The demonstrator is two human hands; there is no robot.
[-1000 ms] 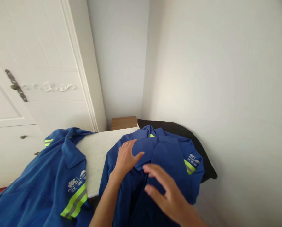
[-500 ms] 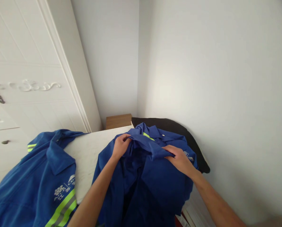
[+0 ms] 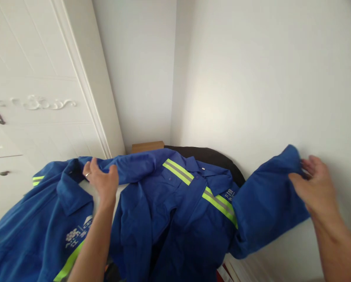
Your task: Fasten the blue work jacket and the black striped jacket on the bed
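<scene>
A blue work jacket with yellow-green reflective stripes lies spread across the white table, sleeves pulled out to both sides. My left hand, a ring on one finger, holds the end of its left sleeve, fingers curled round the cloth. Out by the wall, my right hand pinches the cuff of the right sleeve and keeps it lifted. A second blue jacket with the same stripes and a white chest logo lies at the left.
A white panelled wardrobe door with a dark handle stands at the left. A white wall runs close along the right. Behind the jackets lie a dark cushion or bag and a small wooden box in the corner.
Both hands moved apart from the jacket's collar area, drawing its two sleeves outward. The jacket has opened out, showing the reflective chest stripe.
</scene>
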